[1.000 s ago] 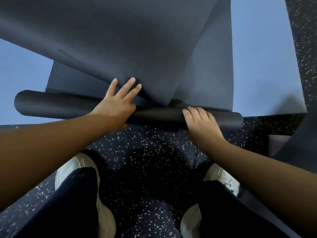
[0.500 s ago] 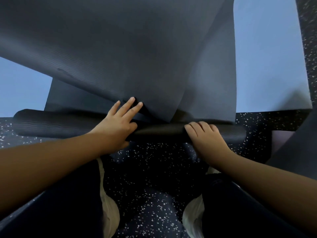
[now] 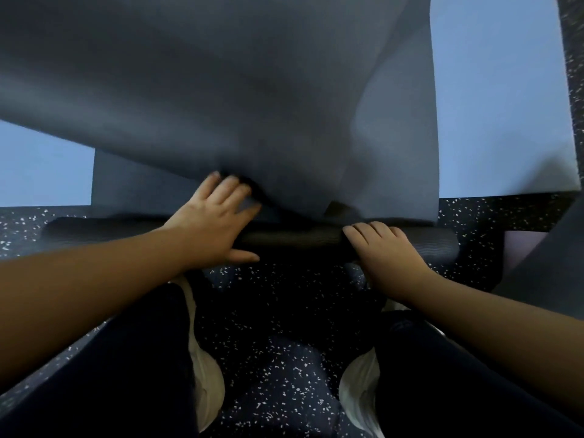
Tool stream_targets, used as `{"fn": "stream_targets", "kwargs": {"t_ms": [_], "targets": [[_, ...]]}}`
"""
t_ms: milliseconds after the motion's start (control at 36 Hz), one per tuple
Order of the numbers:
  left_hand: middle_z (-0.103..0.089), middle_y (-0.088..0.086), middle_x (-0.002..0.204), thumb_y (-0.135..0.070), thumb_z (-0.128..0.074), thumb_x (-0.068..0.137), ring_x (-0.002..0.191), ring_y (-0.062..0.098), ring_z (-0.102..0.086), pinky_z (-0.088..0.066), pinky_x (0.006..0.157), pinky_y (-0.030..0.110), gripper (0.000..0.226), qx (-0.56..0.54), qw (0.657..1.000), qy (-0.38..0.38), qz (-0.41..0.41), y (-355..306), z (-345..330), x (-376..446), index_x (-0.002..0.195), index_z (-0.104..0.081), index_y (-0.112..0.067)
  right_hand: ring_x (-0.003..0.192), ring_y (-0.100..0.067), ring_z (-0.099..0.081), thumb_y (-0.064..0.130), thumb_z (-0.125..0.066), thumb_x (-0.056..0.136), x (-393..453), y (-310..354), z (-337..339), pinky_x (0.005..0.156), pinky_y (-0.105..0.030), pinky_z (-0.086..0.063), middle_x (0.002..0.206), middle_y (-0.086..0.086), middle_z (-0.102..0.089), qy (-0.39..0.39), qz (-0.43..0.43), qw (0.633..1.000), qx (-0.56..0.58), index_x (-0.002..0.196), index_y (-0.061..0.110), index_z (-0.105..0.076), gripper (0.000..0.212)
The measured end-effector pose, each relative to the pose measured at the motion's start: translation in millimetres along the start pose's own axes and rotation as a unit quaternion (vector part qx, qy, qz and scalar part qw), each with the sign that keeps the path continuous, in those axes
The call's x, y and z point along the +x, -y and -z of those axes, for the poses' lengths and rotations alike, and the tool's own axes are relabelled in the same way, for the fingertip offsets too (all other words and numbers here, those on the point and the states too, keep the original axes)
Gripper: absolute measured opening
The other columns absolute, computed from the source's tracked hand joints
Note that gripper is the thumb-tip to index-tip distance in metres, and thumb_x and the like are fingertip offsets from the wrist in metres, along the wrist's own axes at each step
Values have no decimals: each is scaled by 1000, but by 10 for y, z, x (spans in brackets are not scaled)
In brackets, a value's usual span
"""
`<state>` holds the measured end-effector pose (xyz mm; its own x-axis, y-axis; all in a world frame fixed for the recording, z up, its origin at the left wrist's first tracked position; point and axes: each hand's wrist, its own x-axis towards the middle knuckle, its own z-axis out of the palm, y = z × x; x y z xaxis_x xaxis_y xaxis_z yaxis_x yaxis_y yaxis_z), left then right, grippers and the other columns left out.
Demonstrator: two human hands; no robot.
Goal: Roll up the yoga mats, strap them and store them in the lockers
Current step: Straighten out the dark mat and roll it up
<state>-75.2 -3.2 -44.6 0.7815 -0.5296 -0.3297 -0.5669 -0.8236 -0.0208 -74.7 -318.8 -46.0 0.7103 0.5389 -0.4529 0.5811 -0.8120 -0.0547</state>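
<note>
**Dark grey yoga mat part-rolled, both hands on the roll**

The dark grey ribbed foam yoga mat (image 3: 221, 90) is partly rolled. The rolled part (image 3: 294, 238) lies across the scene from left to right on the black rubber floor with white speckles (image 3: 284, 311), just beyond the person's feet. The unrolled part rises from the roll and fills the far half of the view; it is folded or buckled, with a lifted sheet hanging over the roll near the middle.

The person's left hand (image 3: 211, 229) lies palm down on the roll, left of centre. Its fingers (image 3: 221, 191) are straight and spread, and reach forward under the edge of the lifted sheet. The thumb points right along the near side of the roll. The hand presses; it does not grasp.

The person's right hand (image 3: 385, 251) rests on the roll near its right end. Its fingers are curled over the top of the roll and hold it.

A light blue flat mat (image 3: 505, 121) lies on the floor beyond and under the grey one, visible at far right and far left. Two white shoes (image 3: 205, 374) and dark trouser legs (image 3: 110, 374) occupy the near foreground. Another dark sheet (image 3: 550, 254) crosses the right edge; what it is cannot be told.
</note>
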Motion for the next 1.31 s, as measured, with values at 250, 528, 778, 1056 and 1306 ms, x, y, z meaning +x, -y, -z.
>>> {"fn": "stream_targets", "kwargs": {"t_ms": [250, 528, 778, 1056, 1306], "targets": [[7, 23, 159, -83, -22, 70, 144, 41, 20, 4, 112, 64, 98, 18, 996, 55, 63, 73, 188, 161, 142, -42, -19, 128, -30, -45, 25, -70, 84, 81, 17, 68, 104, -43, -37, 142, -9, -45, 43, -4, 999, 6, 146, 10, -32, 74], [23, 26, 155, -83, -26, 70, 134, 40, 36, 4, 111, 65, 92, 60, 990, 118, 51, -13, 69, 69, 130, -44, -15, 128, -32, -43, 19, -63, 89, 187, -65, 129, 106, -44, -35, 140, -14, -45, 38, -19, 999, 30, 140, 6, -40, 57], [-2, 26, 158, -72, -59, 71, 145, 45, 4, -11, 110, 67, 78, 60, 997, 25, 39, 50, -101, 103, 117, -52, -10, 107, -34, -52, 22, -65, 88, 287, -54, 220, 83, -43, -46, 121, -13, -56, -24, -59, 998, -7, 136, 7, -49, 54], [-24, 20, 156, -61, -72, 67, 143, 45, -18, -22, 104, 71, 72, 31, 998, -12, 45, 184, -68, 199, 117, -62, -11, 95, -36, -54, 10, -62, 87, 386, -66, 260, 72, -43, -46, 105, -15, -58, -67, -95, 993, 17, 109, 7, -59, 22], [5, 13, 162, -65, -54, 81, 147, 42, 6, -9, 111, 66, 72, 27, 997, 10, 68, 203, 64, 251, 136, -46, -18, 79, -34, -56, 2, -66, 59, 198, 32, 161, 63, -37, -47, 93, -12, -59, -102, -41, 994, 8, 104, 5, -62, 45]]}}
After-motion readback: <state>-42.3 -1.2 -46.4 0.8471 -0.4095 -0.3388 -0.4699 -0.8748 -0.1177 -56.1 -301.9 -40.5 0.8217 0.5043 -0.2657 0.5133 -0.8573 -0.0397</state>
